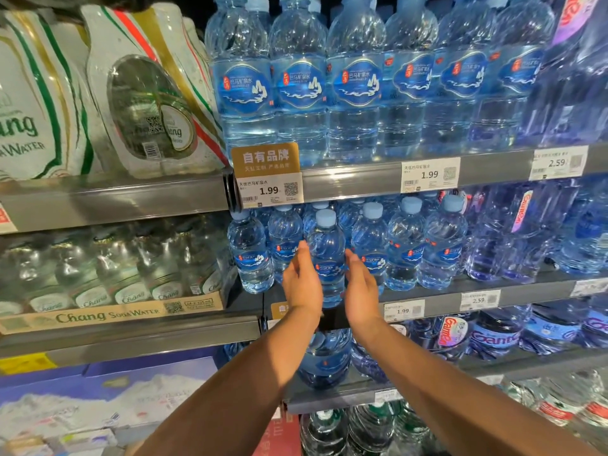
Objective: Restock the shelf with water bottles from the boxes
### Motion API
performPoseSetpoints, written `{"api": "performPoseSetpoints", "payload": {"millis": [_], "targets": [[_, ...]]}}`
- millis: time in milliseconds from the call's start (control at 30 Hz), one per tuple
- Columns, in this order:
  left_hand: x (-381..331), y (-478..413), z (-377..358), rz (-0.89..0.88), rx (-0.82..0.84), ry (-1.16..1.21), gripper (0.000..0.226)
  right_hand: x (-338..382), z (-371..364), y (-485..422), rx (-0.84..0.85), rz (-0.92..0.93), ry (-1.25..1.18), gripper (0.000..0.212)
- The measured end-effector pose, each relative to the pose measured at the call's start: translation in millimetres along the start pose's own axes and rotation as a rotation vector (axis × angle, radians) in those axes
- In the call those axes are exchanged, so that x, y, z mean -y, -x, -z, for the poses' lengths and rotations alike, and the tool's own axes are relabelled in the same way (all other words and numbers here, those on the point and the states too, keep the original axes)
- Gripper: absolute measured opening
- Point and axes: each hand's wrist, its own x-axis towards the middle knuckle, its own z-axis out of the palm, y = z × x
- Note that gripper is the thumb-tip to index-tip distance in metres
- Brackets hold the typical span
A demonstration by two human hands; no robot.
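Note:
A clear water bottle [327, 255] with a blue label and pale blue cap stands at the front edge of the middle shelf [437, 291]. My left hand [301, 281] lies flat against its left side and my right hand [360, 287] against its right side, fingers straight. Several matching bottles [406, 248] stand in a row behind and beside it. The same kind of bottles [355, 80] fills the shelf above. No box of bottles is in view.
Wrapped packs of Chang soda water [138, 103] fill the left shelves, with a Chang carton tray [108, 311] below. Purple-labelled Ganten bottles [526, 232] stand to the right. Price tags [268, 189] hang on the shelf rails. Bigger bottles [329, 357] sit lower down.

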Motion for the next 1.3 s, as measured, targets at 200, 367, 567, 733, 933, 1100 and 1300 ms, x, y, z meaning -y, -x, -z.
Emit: {"api": "performPoseSetpoints", "payload": {"millis": [200, 367, 567, 733, 933, 1100, 1300], "targets": [[2.6, 9.5, -12.9, -0.019, -0.020, -0.058, 0.038, 9.1, 6.3, -4.7, -0.049, 0.018, 0.105, 0.047], [7.6, 0.8, -13.0, -0.005, -0.013, 0.011, 0.039, 15.1, 5.3, -5.6, -0.103, 0.027, 0.121, 0.044], [12.6, -4.2, -17.0, 0.029, -0.031, 0.075, 0.049, 14.6, 1.3, -4.4, -0.164, -0.007, 0.051, 0.042], [12.1, 1.8, -22.7, 0.026, -0.028, 0.019, 0.029, 16.7, 3.0, -9.2, -0.199, -0.017, 0.051, 0.036], [12.0, 1.2, -16.1, -0.009, -0.005, -0.006, 0.041, 16.8, 5.6, -6.1, -0.181, -0.056, -0.014, 0.038], [2.3, 4.9, -8.4, -0.036, 0.130, -0.208, 0.048, 30.2, 19.7, 0.3, -0.085, 0.027, 0.117, 0.035], [-28.2, 17.6, 3.8, -0.152, 0.249, -0.689, 0.055, 81.8, 54.5, 4.1, 0.052, 0.229, 0.768, 0.035]]}}
